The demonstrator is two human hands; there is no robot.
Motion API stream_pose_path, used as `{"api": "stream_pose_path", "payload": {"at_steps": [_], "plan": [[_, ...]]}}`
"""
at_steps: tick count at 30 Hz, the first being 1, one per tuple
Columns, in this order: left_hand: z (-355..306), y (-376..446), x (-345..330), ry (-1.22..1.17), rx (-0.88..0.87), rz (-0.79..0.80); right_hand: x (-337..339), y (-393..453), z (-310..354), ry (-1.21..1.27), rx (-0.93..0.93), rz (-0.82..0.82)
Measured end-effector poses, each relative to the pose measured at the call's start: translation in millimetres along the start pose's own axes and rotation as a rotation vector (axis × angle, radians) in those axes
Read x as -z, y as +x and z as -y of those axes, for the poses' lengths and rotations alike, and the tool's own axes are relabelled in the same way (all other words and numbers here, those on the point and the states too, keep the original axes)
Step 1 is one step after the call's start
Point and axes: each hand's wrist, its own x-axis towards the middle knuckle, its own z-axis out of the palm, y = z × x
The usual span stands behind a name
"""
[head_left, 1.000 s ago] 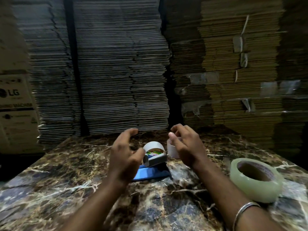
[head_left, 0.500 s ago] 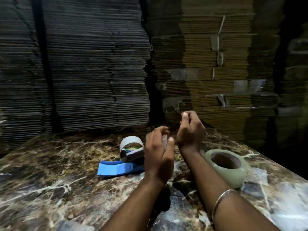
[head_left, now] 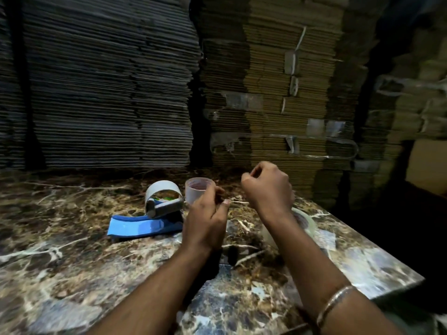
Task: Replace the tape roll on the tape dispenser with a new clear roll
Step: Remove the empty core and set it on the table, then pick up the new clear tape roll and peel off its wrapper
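The tape dispenser (head_left: 162, 207), with a blue handle and a grey metal body under a white curved band, lies on the marble table (head_left: 72, 274) left of my hands. My left hand (head_left: 205, 221) holds a small whitish empty tape core (head_left: 198, 192) upright above the table. My right hand (head_left: 267, 187) is raised to the right of the core, fingers curled and thumb against forefinger; I see nothing between them. The new clear tape roll (head_left: 305, 220) lies flat on the table, mostly hidden behind my right forearm.
Tall stacks of flattened cardboard (head_left: 108, 81) rise right behind the table's far edge, some bound with clear tape (head_left: 314, 128). The table's right edge (head_left: 387, 252) drops into darkness. A metal bangle (head_left: 335, 304) sits on my right wrist.
The core in my left hand has come into plain view, shifted left. My right hand has moved up and to the right, away from the core. The camera view has shifted.
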Motion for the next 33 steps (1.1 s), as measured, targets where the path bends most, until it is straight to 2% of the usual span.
{"api": "stream_pose_path", "payload": {"at_steps": [4, 10, 16, 21, 26, 29, 33], "plan": [[-0.4, 1.1, -0.3, -0.002, 0.037, 0.021, 16.5, -15.7, -24.3, -0.238, 0.001, 0.101], [1.8, 1.1, 2.1, -0.004, 0.087, 0.014, 18.7, -42.5, -52.6, -0.478, 0.12, 0.052], [3.1, 3.1, 3.8, -0.084, 0.151, 0.029, 16.3, -53.7, -55.0, -0.59, 0.081, 0.187], [2.4, 1.5, 1.6, -0.219, 0.268, 0.106, 16.4, -58.2, -54.5, -0.386, 0.151, 0.148], [-4.9, 0.6, 1.0, -0.413, 0.387, 0.27, 11.1, -58.7, -52.3, 0.042, 0.202, 0.078], [-4.8, 2.5, -0.1, -0.488, 0.404, 0.333, 5.7, -58.9, -51.4, 0.362, 0.167, 0.14], [-11.1, 3.8, -0.3, -0.677, 0.451, 0.316, -0.2, -59.2, -54.3, 0.513, 0.18, 0.228]]}}
